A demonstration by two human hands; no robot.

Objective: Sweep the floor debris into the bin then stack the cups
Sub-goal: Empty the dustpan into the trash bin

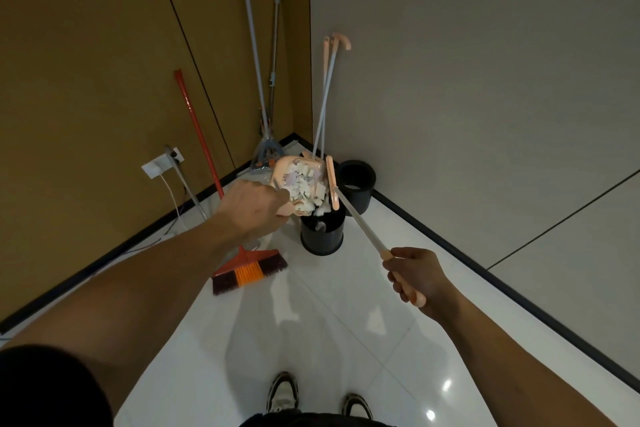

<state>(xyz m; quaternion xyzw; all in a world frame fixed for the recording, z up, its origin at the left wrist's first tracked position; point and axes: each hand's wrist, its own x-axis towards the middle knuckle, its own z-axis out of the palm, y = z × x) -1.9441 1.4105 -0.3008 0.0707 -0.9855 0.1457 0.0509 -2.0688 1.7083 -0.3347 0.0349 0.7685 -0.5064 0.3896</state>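
My left hand (pixel 254 210) grips the back edge of a peach dustpan (pixel 300 170) and holds it tipped over a black bin (pixel 322 236). White debris pieces (pixel 308 189) slide off the pan toward the bin's mouth. My right hand (pixel 415 276) grips the peach end of the dustpan's long white handle (pixel 360 224), which runs up to the pan. A second black bin (pixel 357 185) stands just behind, by the grey wall. No cups are visible.
An orange broom (pixel 247 270) leans on the brown wall, its head on the white tile floor left of the bin. Mops (pixel 265 146) and peach-handled tools (pixel 329 87) stand in the corner. A wall socket (pixel 162 161) with cables sits low left. My shoes (pixel 284 392) are at the bottom.
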